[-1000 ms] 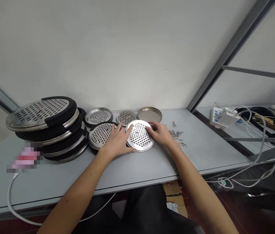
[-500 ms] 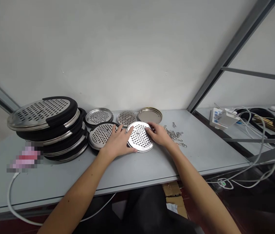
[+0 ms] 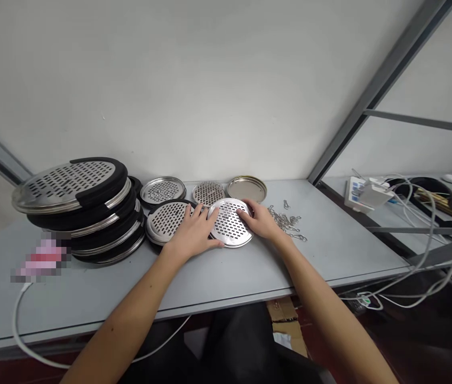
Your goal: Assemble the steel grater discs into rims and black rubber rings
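A round perforated metal plate [image 3: 231, 226] lies at the table's middle, between my hands. My right hand [image 3: 263, 220] grips its right edge, thumb on the top face and the other fingers round the far rim, partly hidden. At the plate's left edge, my left hand [image 3: 196, 232] has its fingers spread, with the index finger touching the rim and the thumb by the near edge. Beneath and left of that hand is another perforated plate [image 3: 167, 221] with a black rim. Behind stand a smaller perforated disc [image 3: 208, 193] and a shallow round metal lid [image 3: 246, 189].
A tall stack of black-edged perforated plates [image 3: 77, 186] stands at the left, near a blurred pink item [image 3: 45, 258] with a white cable [image 3: 16, 320]. Small metal clips [image 3: 287, 221] lie right of my right hand. A power strip [image 3: 357, 192] and cables sit beyond the metal frame [image 3: 349, 128].
The plate between my hands has tilted slightly, so the bright glare on its face has dimmed. Both hands have barely shifted.
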Demonstrator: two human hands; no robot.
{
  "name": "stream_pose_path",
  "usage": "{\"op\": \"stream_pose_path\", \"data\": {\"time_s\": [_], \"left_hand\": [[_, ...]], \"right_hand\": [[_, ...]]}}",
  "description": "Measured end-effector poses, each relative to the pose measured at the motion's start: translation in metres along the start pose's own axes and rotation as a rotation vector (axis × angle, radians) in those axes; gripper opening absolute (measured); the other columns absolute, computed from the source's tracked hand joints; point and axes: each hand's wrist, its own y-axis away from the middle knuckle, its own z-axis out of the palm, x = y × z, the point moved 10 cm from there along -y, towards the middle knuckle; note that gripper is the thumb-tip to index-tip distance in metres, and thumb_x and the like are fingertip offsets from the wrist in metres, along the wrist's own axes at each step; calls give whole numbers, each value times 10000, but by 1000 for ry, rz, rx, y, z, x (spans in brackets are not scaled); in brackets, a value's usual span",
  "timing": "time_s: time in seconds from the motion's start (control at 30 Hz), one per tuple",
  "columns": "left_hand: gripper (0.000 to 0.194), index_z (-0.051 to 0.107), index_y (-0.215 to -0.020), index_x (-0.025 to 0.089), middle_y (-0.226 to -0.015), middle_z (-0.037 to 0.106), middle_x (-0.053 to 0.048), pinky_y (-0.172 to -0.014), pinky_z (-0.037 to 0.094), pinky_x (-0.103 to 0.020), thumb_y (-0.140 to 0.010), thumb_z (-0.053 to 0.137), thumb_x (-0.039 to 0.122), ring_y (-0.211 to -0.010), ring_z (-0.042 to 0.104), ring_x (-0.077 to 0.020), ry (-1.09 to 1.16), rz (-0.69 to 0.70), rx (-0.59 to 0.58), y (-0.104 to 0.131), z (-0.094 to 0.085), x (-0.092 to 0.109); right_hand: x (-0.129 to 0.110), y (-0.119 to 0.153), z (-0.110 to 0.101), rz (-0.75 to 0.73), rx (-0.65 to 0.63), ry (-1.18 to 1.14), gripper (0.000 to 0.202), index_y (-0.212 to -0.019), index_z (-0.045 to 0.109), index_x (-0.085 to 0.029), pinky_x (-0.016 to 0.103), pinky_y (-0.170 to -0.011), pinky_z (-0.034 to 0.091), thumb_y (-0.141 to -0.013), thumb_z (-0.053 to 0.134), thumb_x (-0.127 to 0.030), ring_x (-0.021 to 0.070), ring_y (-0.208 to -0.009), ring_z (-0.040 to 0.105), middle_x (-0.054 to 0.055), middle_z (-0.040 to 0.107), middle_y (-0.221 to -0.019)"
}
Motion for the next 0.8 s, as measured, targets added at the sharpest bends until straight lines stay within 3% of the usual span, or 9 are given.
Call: {"op": "stream_pose_path", "data": {"time_s": [0.3,0.5,0.7,0.8], "left_hand": [[758,388,-1439,125,-1440,468,-205,-1137,205,-588,-885,498,631,-1407,294,-392,-35,18,-7,1,0,1],[569,542,-1290,128,-1387,514,-193,-1131,214,-592,-915,502,554,-1396,306,-394,-23,35,7,2,-5,4],[494,577,-1243,165,-1328,569,-147,-1137,188,-599,-903,536,522,-1395,301,-396,27,38,9,2,-5,4],[480,588,-1223,170,-1324,573,-142,-1137,192,-593,-894,552,517,-1385,315,-394,22,38,17,2,-6,4]], "right_hand": [[-5,0,2,-72,-33,45,410,-1233,612,-171,353,-854,488,-925,494,-415,255,-997,651,112,701,-1160],[-11,0,8,-132,11,137,394,-1189,624,-129,369,-946,457,-911,513,-384,270,-1093,613,145,665,-1206],[-2,5,0,19,48,289,313,-1124,668,-225,349,-781,493,-914,502,-387,254,-891,670,90,735,-1029],[-7,9,-10,22,112,317,319,-1118,685,-231,381,-821,500,-924,488,-390,275,-954,665,92,738,-1030]]}}
